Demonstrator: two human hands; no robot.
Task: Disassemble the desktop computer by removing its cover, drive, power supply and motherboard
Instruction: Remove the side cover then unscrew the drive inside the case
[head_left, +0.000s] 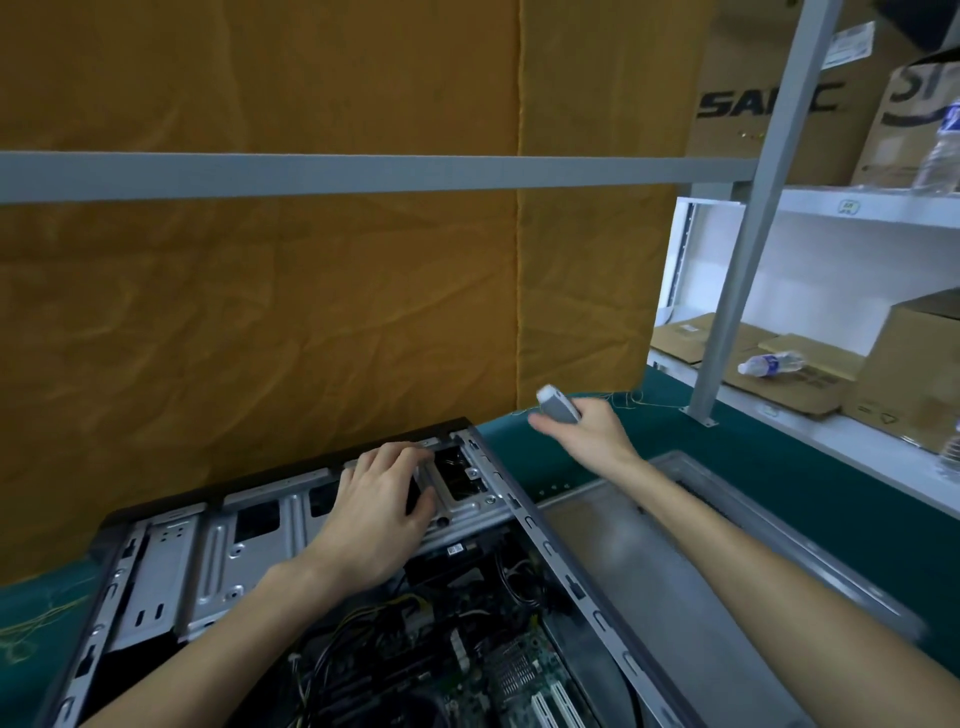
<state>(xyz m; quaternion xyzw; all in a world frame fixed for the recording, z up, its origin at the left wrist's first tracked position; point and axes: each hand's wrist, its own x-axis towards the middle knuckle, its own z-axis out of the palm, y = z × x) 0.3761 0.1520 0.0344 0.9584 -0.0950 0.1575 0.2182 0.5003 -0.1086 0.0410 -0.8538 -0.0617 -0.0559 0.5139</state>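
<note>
Two hands are busy: the left hand (382, 499) rests flat on the drive cage (457, 483), the right hand (582, 428) grips a grey tool (558, 404), which might slip onto the motherboard (519, 675).

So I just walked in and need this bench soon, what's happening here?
A person is stripping a desktop computer lying open on the green bench. The side cover is already off, lying to the right. The left hand rests on the metal drive cage; the right hand holds a grey tool handle above the bench. The motherboard and cables are still inside.
</note>
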